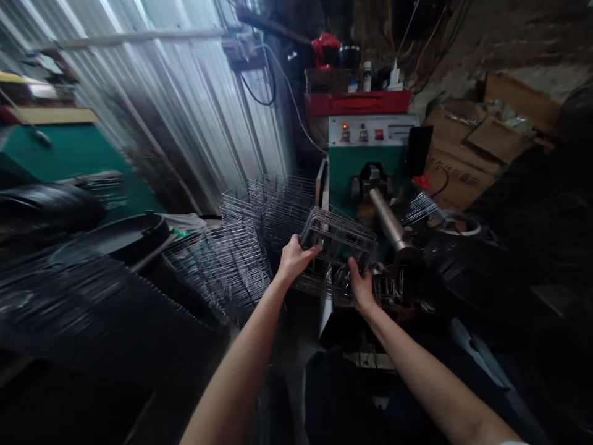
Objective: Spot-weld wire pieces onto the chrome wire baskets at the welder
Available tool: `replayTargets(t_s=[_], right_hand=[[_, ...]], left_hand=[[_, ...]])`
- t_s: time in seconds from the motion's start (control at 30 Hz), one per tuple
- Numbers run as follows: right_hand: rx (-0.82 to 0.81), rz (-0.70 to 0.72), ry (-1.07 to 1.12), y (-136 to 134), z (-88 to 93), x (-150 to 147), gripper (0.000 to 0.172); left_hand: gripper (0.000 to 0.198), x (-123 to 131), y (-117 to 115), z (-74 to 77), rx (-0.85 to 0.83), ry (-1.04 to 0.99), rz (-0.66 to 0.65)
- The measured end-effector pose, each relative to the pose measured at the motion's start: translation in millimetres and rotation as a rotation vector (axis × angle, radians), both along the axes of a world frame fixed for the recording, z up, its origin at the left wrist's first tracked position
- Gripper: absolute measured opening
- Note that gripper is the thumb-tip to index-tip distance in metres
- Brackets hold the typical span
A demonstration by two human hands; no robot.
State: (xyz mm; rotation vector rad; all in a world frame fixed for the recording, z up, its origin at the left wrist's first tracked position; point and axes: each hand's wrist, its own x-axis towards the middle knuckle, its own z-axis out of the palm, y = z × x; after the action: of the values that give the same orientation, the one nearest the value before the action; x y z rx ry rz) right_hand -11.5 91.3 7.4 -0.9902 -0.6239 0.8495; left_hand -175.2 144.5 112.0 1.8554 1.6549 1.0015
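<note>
Between my two hands is a small rectangular wire basket (340,224), tilted, in front of a green machine. My left hand (295,258) grips its left end, thumb over the wire. My right hand (362,285) closes on its near right side, thumb up. Just beyond the basket, the green machine (343,173) carries a thick metal arm (388,217) that points toward me. Stacks of similar wire baskets (231,262) stand to the left of my left hand. Below my hands, the machine's lower parts are dark and hard to make out.
A red tray (356,102) with bottles rests on top of the machine. Cardboard boxes (456,154) are piled at the right. Another green machine (55,154) stands at the far left, near a corrugated metal wall (176,93). Dark wire mesh (102,303) fills the lower left.
</note>
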Motion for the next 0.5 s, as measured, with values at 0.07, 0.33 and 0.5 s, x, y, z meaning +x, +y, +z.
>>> replayTargets(t_s=[0.07, 0.33, 0.5], right_hand=[[-0.032, -0.012, -0.002, 11.7, -1.8, 0.0, 0.061], [-0.046, -0.020, 0.085, 70.2, -26.0, -23.5, 0.070], [-0.090, -0.026, -0.070, 134.8, -34.5, -37.5, 0.073]], left_hand=[[0.038, 0.8, 13.7, -1.5, -0.005, 0.048, 0.008], [0.034, -4.6, 78.8, 2.0, -0.013, 0.273, -0.021], [0.044, 3.3, 116.5, 15.9, 0.033, 0.475, -0.002]])
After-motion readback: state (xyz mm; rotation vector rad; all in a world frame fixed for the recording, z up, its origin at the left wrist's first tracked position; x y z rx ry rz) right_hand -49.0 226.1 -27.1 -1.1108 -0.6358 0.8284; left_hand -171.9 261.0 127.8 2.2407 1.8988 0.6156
